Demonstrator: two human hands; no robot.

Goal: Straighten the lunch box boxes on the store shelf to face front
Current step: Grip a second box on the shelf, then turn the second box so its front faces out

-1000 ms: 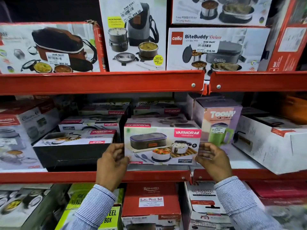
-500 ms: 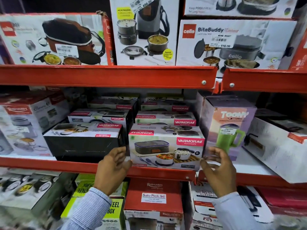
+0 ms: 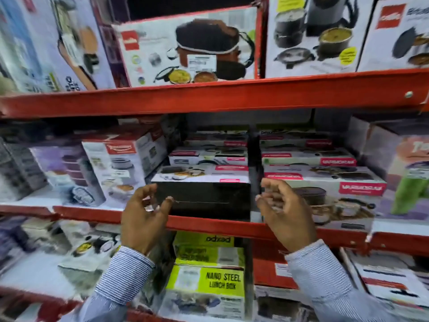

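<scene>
On the middle red shelf (image 3: 209,223) stands a lunch box box with a plain black side (image 3: 209,201) turned to the front and its picture on top. To its right stands the Varmora lunch box box (image 3: 343,201), its picture facing front. My left hand (image 3: 145,217) hovers at the black box's lower left corner, fingers apart, holding nothing. My right hand (image 3: 285,212) hangs in the gap between the two boxes, fingers curled loosely, empty. More Varmora boxes are stacked behind both.
A white and red flask box (image 3: 120,168) stands left of the black box, a purple mug box (image 3: 408,177) at the far right. Bigger lunch carrier boxes (image 3: 185,49) fill the upper shelf. Green Nano Steel lunch boxes (image 3: 206,284) sit on the shelf below.
Both hands let go of the Varmora box and shifted left to the black-sided box. My view swung left too, and the picture is blurred.
</scene>
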